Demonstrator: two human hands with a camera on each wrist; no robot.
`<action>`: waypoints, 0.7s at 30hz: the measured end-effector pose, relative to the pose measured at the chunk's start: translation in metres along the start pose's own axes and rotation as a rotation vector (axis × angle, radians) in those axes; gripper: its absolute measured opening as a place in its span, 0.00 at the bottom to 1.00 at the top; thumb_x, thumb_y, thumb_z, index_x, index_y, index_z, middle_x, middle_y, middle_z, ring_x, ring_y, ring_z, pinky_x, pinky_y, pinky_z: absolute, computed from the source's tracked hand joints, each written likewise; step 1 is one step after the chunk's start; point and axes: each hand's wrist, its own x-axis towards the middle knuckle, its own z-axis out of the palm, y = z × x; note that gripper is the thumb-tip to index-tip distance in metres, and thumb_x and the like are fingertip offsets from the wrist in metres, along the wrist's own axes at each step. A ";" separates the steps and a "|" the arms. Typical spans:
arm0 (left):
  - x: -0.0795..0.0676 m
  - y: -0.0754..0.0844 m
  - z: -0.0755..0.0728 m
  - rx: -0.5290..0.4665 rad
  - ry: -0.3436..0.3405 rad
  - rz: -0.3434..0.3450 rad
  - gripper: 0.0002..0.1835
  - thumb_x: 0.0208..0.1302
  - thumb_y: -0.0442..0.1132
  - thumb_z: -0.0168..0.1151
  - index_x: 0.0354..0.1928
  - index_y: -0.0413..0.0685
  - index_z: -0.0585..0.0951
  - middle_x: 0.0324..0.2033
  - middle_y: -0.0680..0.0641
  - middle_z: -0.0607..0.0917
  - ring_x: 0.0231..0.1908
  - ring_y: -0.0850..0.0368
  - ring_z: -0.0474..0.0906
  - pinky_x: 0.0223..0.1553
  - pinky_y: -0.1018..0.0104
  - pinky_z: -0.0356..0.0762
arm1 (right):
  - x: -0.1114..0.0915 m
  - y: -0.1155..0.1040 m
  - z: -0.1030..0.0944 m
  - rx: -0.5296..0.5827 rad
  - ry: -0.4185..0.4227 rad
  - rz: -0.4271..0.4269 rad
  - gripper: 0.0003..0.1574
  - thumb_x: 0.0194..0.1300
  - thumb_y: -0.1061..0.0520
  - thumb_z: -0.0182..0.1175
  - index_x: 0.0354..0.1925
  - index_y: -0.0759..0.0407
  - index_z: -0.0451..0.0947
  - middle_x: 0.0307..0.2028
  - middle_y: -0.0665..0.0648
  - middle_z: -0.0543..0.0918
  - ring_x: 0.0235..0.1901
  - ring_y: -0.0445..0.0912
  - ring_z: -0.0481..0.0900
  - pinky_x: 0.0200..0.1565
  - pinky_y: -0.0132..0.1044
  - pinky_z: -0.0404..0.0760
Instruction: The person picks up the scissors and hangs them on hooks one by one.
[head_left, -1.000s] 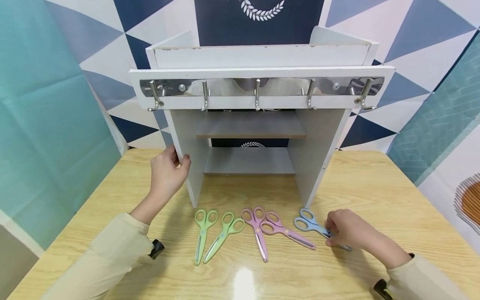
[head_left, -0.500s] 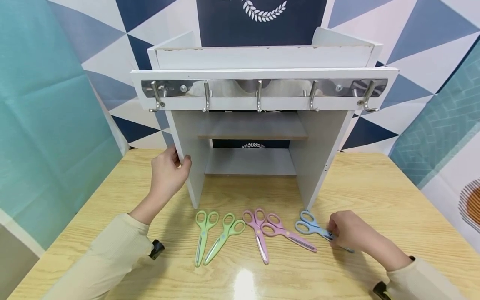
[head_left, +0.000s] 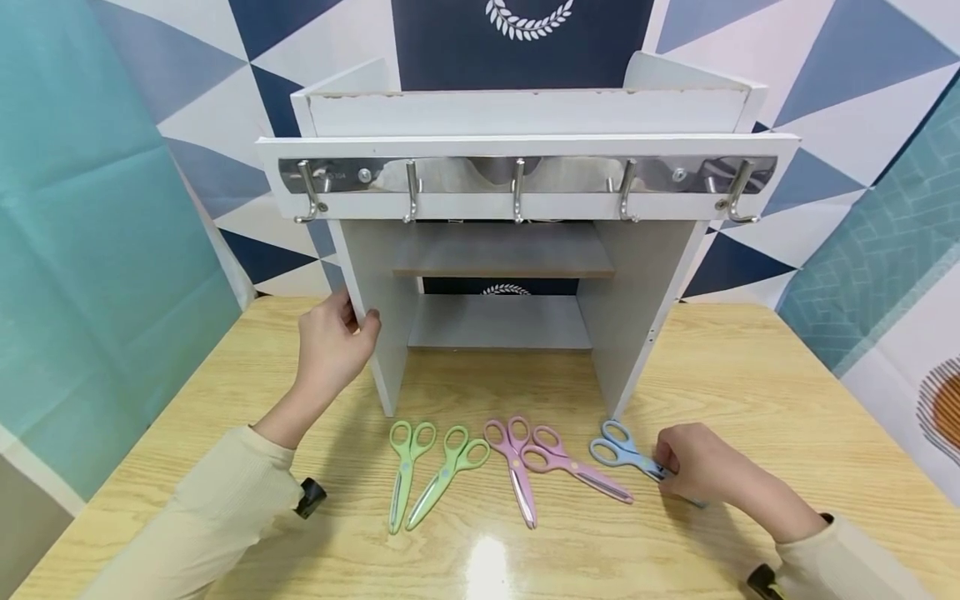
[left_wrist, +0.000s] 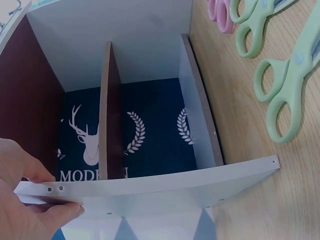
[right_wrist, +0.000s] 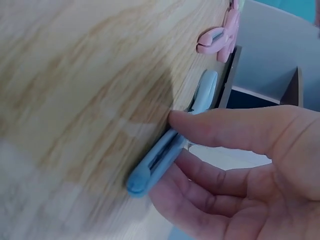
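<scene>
My left hand (head_left: 330, 346) pinches the front edge of the left side panel (head_left: 381, 300) of a white shelf unit, thumb on the inner face and fingers behind; the left wrist view shows this grip too. On the right, my right hand (head_left: 708, 468) pinches blue scissors (head_left: 636, 458) by the blade part. In the right wrist view, thumb and fingers lie on either side of the blue scissors (right_wrist: 157, 162), which are low at the wooden surface. Their handle loops point toward the shelf's right panel. Part of the blades is hidden by the hand.
Two green scissors (head_left: 406, 467) and two pink scissors (head_left: 513, 462) lie in a row before the shelf. Metal hooks (head_left: 517, 192) stick out from its front rail (head_left: 465, 206). The wooden table (head_left: 300, 542) ends at a patterned backdrop and a teal cloth (head_left: 90, 250).
</scene>
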 end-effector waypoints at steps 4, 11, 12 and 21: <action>0.000 0.000 -0.002 -0.012 -0.004 -0.007 0.11 0.58 0.34 0.55 0.36 0.31 0.81 0.28 0.35 0.87 0.30 0.45 0.83 0.34 0.60 0.79 | 0.001 0.003 -0.002 0.045 -0.044 -0.027 0.15 0.43 0.64 0.71 0.26 0.57 0.73 0.21 0.47 0.72 0.22 0.33 0.62 0.25 0.27 0.64; 0.001 0.001 0.001 -0.055 -0.006 -0.016 0.13 0.59 0.34 0.55 0.40 0.30 0.81 0.33 0.34 0.88 0.36 0.44 0.86 0.39 0.53 0.83 | 0.002 0.012 -0.006 0.121 -0.127 -0.028 0.14 0.47 0.60 0.71 0.30 0.57 0.75 0.23 0.47 0.74 0.23 0.32 0.64 0.26 0.27 0.66; 0.001 0.001 0.001 -0.061 -0.002 -0.018 0.13 0.58 0.34 0.55 0.40 0.30 0.81 0.34 0.34 0.88 0.37 0.44 0.86 0.40 0.52 0.84 | 0.003 0.013 -0.007 0.137 -0.143 -0.028 0.13 0.47 0.60 0.71 0.30 0.57 0.75 0.24 0.47 0.74 0.24 0.31 0.65 0.26 0.27 0.67; 0.000 0.001 -0.001 -0.059 0.014 -0.019 0.13 0.58 0.33 0.56 0.40 0.30 0.82 0.32 0.34 0.88 0.34 0.45 0.85 0.37 0.56 0.82 | 0.011 0.021 -0.014 0.476 -0.349 -0.023 0.15 0.52 0.60 0.68 0.37 0.68 0.78 0.22 0.46 0.75 0.21 0.32 0.67 0.26 0.27 0.69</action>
